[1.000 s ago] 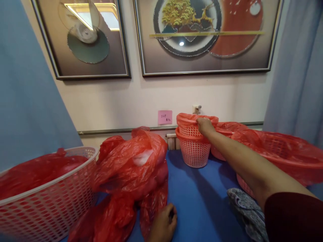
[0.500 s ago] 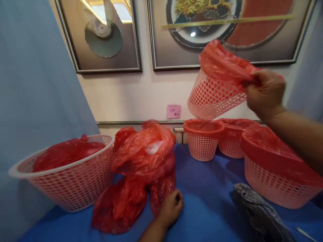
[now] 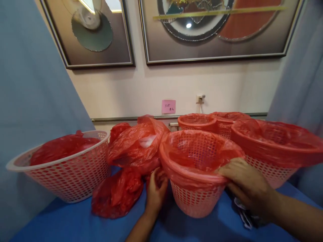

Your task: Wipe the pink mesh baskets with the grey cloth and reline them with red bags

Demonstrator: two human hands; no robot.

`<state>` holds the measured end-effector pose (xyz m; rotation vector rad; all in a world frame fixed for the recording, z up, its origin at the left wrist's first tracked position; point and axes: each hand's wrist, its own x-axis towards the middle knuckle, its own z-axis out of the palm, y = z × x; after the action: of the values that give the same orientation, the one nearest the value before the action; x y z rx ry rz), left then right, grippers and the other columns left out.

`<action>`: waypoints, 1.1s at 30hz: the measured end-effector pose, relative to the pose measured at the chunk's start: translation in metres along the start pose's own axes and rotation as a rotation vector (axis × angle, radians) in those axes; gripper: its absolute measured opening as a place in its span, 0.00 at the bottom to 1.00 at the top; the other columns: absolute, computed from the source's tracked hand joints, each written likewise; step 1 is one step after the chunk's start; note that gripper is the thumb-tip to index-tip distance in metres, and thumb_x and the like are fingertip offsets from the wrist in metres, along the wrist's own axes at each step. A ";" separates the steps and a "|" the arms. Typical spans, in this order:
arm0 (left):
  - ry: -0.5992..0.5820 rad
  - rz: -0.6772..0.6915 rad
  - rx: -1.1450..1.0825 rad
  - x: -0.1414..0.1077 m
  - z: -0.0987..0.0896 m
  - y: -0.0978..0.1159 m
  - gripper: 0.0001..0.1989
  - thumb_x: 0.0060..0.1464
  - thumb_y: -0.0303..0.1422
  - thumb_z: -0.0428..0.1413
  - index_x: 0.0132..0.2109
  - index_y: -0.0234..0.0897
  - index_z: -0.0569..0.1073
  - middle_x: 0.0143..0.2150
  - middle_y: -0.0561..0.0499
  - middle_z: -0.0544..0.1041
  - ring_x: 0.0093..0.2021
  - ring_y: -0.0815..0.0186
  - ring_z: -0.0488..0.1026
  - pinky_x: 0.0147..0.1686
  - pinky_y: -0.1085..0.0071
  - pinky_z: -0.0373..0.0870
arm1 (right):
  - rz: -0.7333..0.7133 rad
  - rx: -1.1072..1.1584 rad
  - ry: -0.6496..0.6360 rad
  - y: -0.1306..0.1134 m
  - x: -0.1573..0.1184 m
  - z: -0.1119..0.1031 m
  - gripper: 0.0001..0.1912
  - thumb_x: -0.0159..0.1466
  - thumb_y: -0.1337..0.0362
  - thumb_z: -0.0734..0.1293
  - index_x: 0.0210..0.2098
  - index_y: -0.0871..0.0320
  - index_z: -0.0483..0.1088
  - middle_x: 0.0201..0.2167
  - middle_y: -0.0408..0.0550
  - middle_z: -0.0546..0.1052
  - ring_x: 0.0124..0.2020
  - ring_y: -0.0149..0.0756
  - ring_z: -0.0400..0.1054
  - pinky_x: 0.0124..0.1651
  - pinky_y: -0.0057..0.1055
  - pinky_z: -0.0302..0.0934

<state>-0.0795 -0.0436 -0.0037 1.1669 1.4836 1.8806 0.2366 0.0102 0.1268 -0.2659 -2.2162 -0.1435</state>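
1. Clock centred on the near lined basket (image 3: 196, 201), 12 away from the wearer. It is mouth up; cannot tell whether its base meets the blue table (image 3: 63, 222).
2. Right hand (image 3: 248, 188) at 4 o'clock, fingers clamped on the rim. Liner folds over there, so one pinch likely secures film and plastic together.
3. Left hand (image 3: 153, 198) at 8, fingers curled beside the red bags (image 3: 126, 191); cannot tell if they grip film. Probably placed to steady the near side.
4. Red bags slump at 9 to 10, beside the white-rimmed basket (image 3: 70, 174).
5. Small lined baskets (image 3: 196, 121) at 12 to 1, large lined basket (image 3: 272, 168) at 2; liners cuffed outward, presumably so they stay put.
6. Dark patterned cloth (image 3: 243, 213) at 4, partly under the right hand.
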 end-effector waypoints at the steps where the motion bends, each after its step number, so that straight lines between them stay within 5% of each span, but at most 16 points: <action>1: -0.012 0.008 -0.039 -0.001 0.001 0.012 0.33 0.56 0.44 0.63 0.64 0.40 0.64 0.62 0.37 0.76 0.60 0.50 0.76 0.57 0.54 0.75 | -0.001 0.019 -0.016 -0.003 -0.006 0.000 0.17 0.70 0.73 0.61 0.57 0.53 0.67 0.44 0.49 0.81 0.45 0.40 0.75 0.54 0.43 0.67; 7: -0.162 0.255 0.117 0.007 -0.003 0.085 0.48 0.58 0.43 0.64 0.76 0.49 0.46 0.75 0.39 0.59 0.73 0.51 0.62 0.69 0.52 0.64 | 0.176 -0.051 0.043 0.009 -0.038 -0.012 0.40 0.66 0.63 0.69 0.73 0.52 0.51 0.70 0.60 0.60 0.70 0.57 0.57 0.69 0.57 0.59; 10: -0.147 0.434 0.373 0.017 -0.011 0.103 0.30 0.62 0.41 0.61 0.69 0.52 0.66 0.75 0.43 0.60 0.73 0.50 0.61 0.69 0.48 0.64 | 0.385 -0.125 0.057 0.036 -0.054 -0.002 0.40 0.69 0.65 0.65 0.76 0.49 0.45 0.75 0.58 0.50 0.74 0.59 0.49 0.70 0.62 0.57; 12: -0.111 0.563 0.518 0.025 -0.017 0.113 0.15 0.65 0.39 0.57 0.57 0.49 0.78 0.73 0.44 0.63 0.72 0.49 0.63 0.67 0.47 0.66 | 0.446 -0.128 0.066 0.056 -0.061 0.006 0.37 0.70 0.67 0.62 0.75 0.48 0.48 0.74 0.58 0.52 0.74 0.57 0.52 0.69 0.62 0.59; 14: -0.139 0.666 0.624 0.034 -0.023 0.125 0.13 0.67 0.38 0.55 0.54 0.48 0.80 0.68 0.43 0.70 0.67 0.51 0.70 0.64 0.48 0.69 | 0.434 -0.103 0.110 0.075 -0.064 0.009 0.29 0.70 0.66 0.62 0.70 0.48 0.58 0.70 0.57 0.60 0.70 0.53 0.60 0.66 0.57 0.65; 18: -0.435 0.769 0.827 0.056 -0.034 0.164 0.15 0.66 0.39 0.57 0.57 0.49 0.79 0.51 0.46 0.82 0.54 0.54 0.78 0.56 0.52 0.75 | 0.312 0.017 0.105 0.097 -0.053 -0.006 0.17 0.72 0.67 0.61 0.58 0.48 0.71 0.58 0.52 0.74 0.59 0.42 0.73 0.58 0.43 0.73; 22: -0.722 0.651 0.957 0.076 -0.041 0.207 0.16 0.60 0.43 0.63 0.53 0.46 0.82 0.45 0.46 0.83 0.47 0.55 0.78 0.51 0.56 0.75 | 0.216 0.122 -0.160 0.099 -0.027 -0.034 0.21 0.72 0.68 0.60 0.60 0.45 0.73 0.60 0.50 0.76 0.58 0.40 0.74 0.57 0.37 0.73; 27: -0.893 0.452 0.924 0.097 -0.034 0.241 0.11 0.55 0.43 0.66 0.41 0.44 0.85 0.37 0.48 0.82 0.40 0.58 0.77 0.43 0.62 0.75 | 0.147 0.155 -0.346 0.100 0.003 -0.057 0.25 0.71 0.72 0.60 0.60 0.43 0.74 0.61 0.46 0.77 0.57 0.39 0.76 0.58 0.37 0.72; 33: -0.771 0.250 0.665 0.099 -0.002 0.248 0.12 0.55 0.41 0.61 0.28 0.40 0.78 0.26 0.53 0.77 0.28 0.67 0.71 0.31 0.72 0.68 | 0.199 0.169 -0.314 0.104 0.014 -0.051 0.16 0.72 0.68 0.60 0.47 0.53 0.80 0.47 0.51 0.83 0.48 0.39 0.78 0.53 0.41 0.73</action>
<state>-0.0998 -0.0422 0.2624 2.1406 1.5440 0.8267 0.2923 0.1035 0.1698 -0.4370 -2.4774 0.2063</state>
